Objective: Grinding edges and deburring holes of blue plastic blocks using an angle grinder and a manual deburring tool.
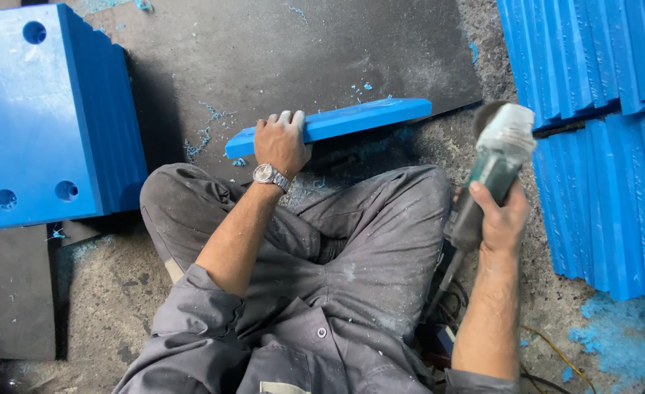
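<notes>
Left hand (282,143) clamped over the near edge of one blue plastic slab (337,122), lying flat on the dark mat (279,51) just beyond the crossed knees. Right hand (501,219) wrapped tight round one angle grinder (487,171), off to the right. Two stacks of blue slabs: one far left (41,117) showing four holes, one far right (607,146) stood on edge.

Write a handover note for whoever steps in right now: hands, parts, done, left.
Left hand: pressing down on the long blue plastic strip lying on the dark floor mat.
Right hand: gripping the green handheld angle grinder, raised off the strip.
Stacked blue plastic blocks with holes on the left, blue plastic slabs on the right.
Done: blue shavings on the mat suggest some grinding.
Left: can't tell how much of the strip remains.
</notes>
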